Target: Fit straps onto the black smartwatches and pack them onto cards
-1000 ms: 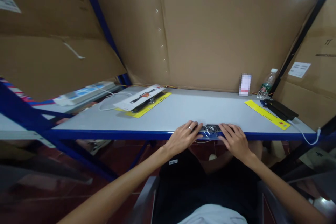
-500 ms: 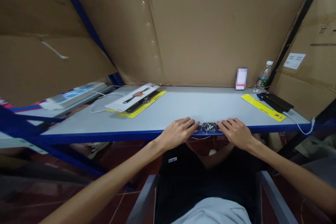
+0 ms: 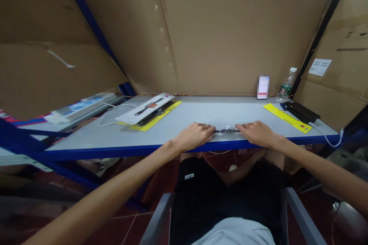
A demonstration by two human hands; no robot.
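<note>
My left hand [image 3: 197, 134] and my right hand [image 3: 255, 132] are both closed on opposite ends of a slim black tool in clear plastic [image 3: 227, 130]. Shiny film shows over its middle, between the hands; the ends are hidden under my fingers. It lies level just above or on the front edge of the grey tabletop [image 3: 221, 113], and I cannot tell whether it touches. To the left lies a white printed card [image 3: 145, 110] picturing a black two-handled tool. Under it are a yellow card [image 3: 169, 111] and a black item in clear plastic [image 3: 156, 114].
At the right are a yellow strip card [image 3: 283, 116], a black case-like item [image 3: 303, 112] with a white cable, and a plastic bottle [image 3: 286, 86]. A phone [image 3: 263, 87] leans on the cardboard wall [image 3: 215, 38]. A power strip [image 3: 86, 106] sits at the left.
Both hands have shifted slightly up and away from me with the tool. It has tilted from showing its broad face to showing its narrow edge.
</note>
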